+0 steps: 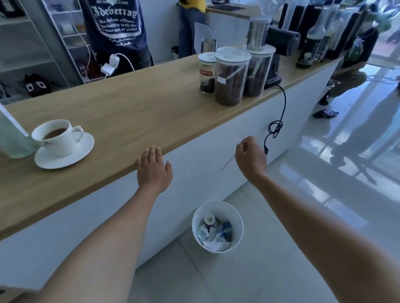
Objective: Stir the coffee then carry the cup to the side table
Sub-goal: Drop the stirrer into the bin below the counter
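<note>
Two hands: left hand (153,170) flat, empty, at counter (129,108) edge, cup (55,137) to its left, nearer; right hand (250,156) pinching thin stirrer (229,162).

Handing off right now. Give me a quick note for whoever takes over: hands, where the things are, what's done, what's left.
Left hand: open, flat on the front edge of the wooden counter, holding nothing.
Right hand: in front of the counter, fingers pinching a thin stir stick, above the floor near the white bin.
Cup: on its saucer at the counter's left end, coffee inside, handle to the right.
Done: whether it has been stirred cannot be told.
Left: carry the cup to the side table, not in view.
</note>
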Motion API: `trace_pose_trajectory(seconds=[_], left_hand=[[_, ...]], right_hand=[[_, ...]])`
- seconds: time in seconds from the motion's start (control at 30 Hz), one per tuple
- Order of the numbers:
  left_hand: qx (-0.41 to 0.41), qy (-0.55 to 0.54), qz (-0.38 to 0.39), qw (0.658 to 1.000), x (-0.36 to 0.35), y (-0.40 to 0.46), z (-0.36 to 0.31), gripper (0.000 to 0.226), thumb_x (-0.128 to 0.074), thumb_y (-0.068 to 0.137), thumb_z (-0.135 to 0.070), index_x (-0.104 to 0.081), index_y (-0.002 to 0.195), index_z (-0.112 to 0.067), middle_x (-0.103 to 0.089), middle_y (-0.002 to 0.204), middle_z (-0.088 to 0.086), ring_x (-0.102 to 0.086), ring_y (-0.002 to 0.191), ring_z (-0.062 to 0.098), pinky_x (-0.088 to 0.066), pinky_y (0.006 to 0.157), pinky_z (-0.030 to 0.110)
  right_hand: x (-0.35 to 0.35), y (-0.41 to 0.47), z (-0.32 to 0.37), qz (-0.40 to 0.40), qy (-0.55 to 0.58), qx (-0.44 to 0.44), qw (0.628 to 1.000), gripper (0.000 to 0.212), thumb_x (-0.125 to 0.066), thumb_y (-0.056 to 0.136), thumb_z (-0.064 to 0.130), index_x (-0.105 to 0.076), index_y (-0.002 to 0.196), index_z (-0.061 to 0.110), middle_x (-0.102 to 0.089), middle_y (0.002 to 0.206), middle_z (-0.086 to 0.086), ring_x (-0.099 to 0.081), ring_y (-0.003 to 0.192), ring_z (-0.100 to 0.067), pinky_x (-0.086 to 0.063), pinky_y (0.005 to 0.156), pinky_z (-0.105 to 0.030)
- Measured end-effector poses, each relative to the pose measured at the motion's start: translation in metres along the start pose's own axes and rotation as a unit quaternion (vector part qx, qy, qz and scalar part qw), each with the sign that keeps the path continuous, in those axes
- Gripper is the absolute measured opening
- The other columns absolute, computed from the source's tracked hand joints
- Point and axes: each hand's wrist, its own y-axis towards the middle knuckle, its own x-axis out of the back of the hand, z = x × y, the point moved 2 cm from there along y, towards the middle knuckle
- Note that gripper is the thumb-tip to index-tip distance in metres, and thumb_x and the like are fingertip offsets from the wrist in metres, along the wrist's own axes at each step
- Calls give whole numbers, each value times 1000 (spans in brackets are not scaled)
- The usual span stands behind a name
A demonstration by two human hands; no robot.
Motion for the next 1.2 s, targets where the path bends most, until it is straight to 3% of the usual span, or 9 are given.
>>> trace_pose_trajectory(seconds=[0.17, 0.3, 0.63, 0.73, 0.8, 0.9, 1.0, 1.2], left_hand=[[2, 7, -4, 1000, -3, 1, -1, 62, -24, 102, -38, -12, 154, -6, -7, 162, 11, -5, 149, 27, -2, 121, 44], [0, 14, -7, 1000, -4, 0, 1, 62, -24, 102, -37, -10, 154, -7, -6, 163, 10, -4, 149, 26, -1, 121, 43], [-6, 13, 0, 1000, -5, -1, 3, 62, -22, 102, -38, -5, 154, -8, -1, 163, 9, 1, 150, 25, 2, 121, 41], [-12, 4, 14, 1000, -2, 1, 4, 62, -21, 102, -38, -4, 154, -8, 0, 163, 7, 2, 150, 23, 2, 121, 40], [-19, 0, 24, 1000, 1, 0, 7, 62, -20, 102, -38, -3, 154, -9, 2, 163, 5, 4, 150, 21, 2, 121, 39], [-18, -1, 9, 1000, 8, -5, 19, 62, -21, 102, -37, -3, 154, -9, 3, 163, 5, 4, 150, 19, 2, 121, 37], [-9, 3, -2, 1000, 15, -12, 39, 62, -22, 102, -36, -3, 154, -8, 3, 163, 5, 3, 150, 19, 1, 121, 36], [50, -6, -19, 999, 32, -27, 100, 61, -20, 102, -38, -2, 154, -10, 2, 163, 4, 4, 150, 17, 0, 122, 37]], right_hand=[[-30, -11, -31, 72, -61, -5, 996, 28, -42, 93, 26, -59, 112, 14, -69, 101, -10, -63, 92, -31, -43, 69, -30], [-48, -22, -49, 137, -83, -37, 986, 44, -39, 93, 30, -52, 133, 16, -66, 120, -12, -59, 114, -30, -46, 91, -34], [-49, -28, -58, 145, -125, -19, 981, 46, -35, 96, 25, -46, 138, 10, -60, 131, -14, -54, 121, -30, -44, 94, -34], [-50, -24, -42, 150, -152, 37, 976, 48, -31, 99, 25, -37, 143, 7, -43, 147, -14, -36, 138, -28, -33, 109, -37], [-54, -23, -27, 173, -201, 92, 960, 56, -26, 101, 31, -19, 151, 7, -16, 160, -13, -10, 149, -26, -13, 120, -38], [-66, -24, 2, 187, -246, 160, 937, 64, -15, 101, 41, 5, 153, 11, 14, 161, -7, 15, 149, -22, 6, 120, -39], [-79, -26, 33, 203, -266, 201, 921, 67, -7, 99, 48, 13, 152, 12, 22, 160, -5, 21, 147, -20, 11, 120, -40], [-121, -39, 94, 248, -242, 256, 902, 67, -8, 100, 46, 11, 152, 9, 20, 160, -6, 19, 148, -20, 11, 119, -39]])
